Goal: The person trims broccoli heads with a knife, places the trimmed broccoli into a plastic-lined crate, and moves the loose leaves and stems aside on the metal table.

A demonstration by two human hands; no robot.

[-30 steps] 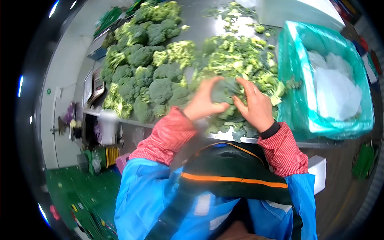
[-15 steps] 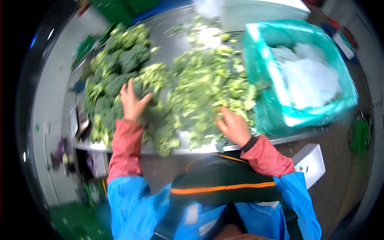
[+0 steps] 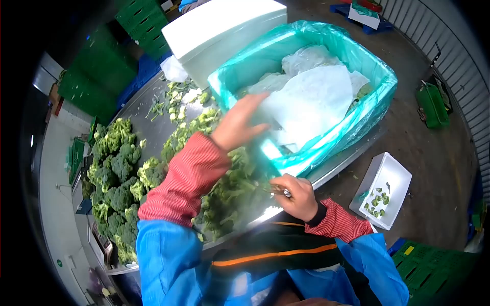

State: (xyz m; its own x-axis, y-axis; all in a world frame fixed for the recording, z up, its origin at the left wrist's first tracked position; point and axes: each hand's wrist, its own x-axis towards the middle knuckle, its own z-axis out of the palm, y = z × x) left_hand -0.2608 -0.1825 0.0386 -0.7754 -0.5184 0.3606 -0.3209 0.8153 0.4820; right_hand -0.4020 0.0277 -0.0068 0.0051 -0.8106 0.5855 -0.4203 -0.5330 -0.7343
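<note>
My left hand, slightly blurred, reaches over the near left rim of a box lined with teal plastic; its fingers are apart and nothing is in them. White sheets lie inside the box, with some green showing beside them. My right hand is closed around a small metal knife near the table's front edge. Cut broccoli pieces spread between and under my arms, partly blurred. Whole broccoli heads are heaped on the left of the metal table.
A white foam box stands behind the lined box. On the floor at the right sits a white tub with small green pieces. Green crates are at the lower right, and a green cart stands further back.
The view has turned to the right. My left hand has moved from the broccoli heads to the lined box's rim. The knife in my right hand now shows.
</note>
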